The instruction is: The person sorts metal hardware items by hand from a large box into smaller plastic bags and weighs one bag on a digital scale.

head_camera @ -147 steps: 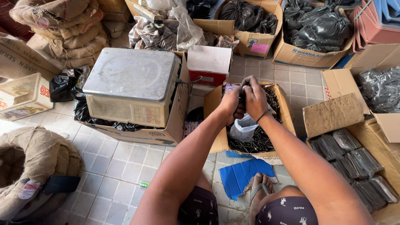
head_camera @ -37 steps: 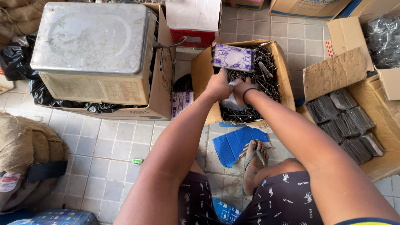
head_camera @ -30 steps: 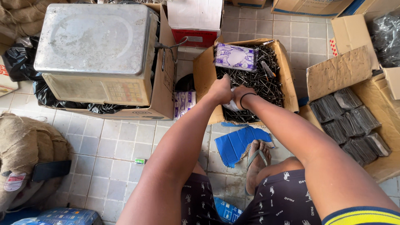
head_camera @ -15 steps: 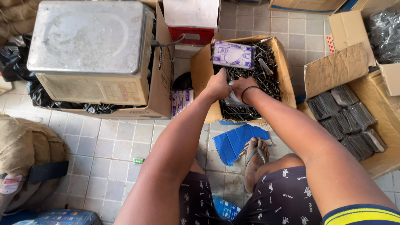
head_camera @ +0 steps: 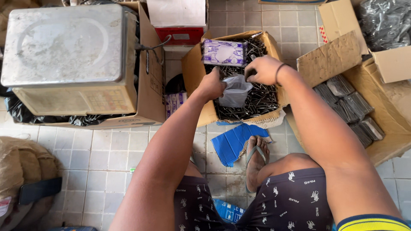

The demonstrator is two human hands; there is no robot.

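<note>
An open cardboard box (head_camera: pixel 192 72) in front of me is full of dark metal nails (head_camera: pixel 261 100). My left hand (head_camera: pixel 212 84) grips the edge of a small clear plastic bag (head_camera: pixel 234 91) that sits on the nails. My right hand (head_camera: pixel 262 69) is closed just above the bag's mouth, fingers curled down, apparently on some nails. A small purple packet (head_camera: pixel 223 52) lies at the far end of the box.
A grey metal weighing scale (head_camera: pixel 70 53) rests on a cardboard box at the left. A box of flat wrapped packs (head_camera: pixel 349 107) stands at the right. A blue cardboard piece (head_camera: pixel 235 141) lies on the tiled floor beside my sandalled foot (head_camera: pixel 257 160). A burlap sack (head_camera: pixel 25 179) sits lower left.
The view shifted down and closer since the earliest frame. Both hands stay in the nail box; my right hand has lifted a little above the bag's mouth.
</note>
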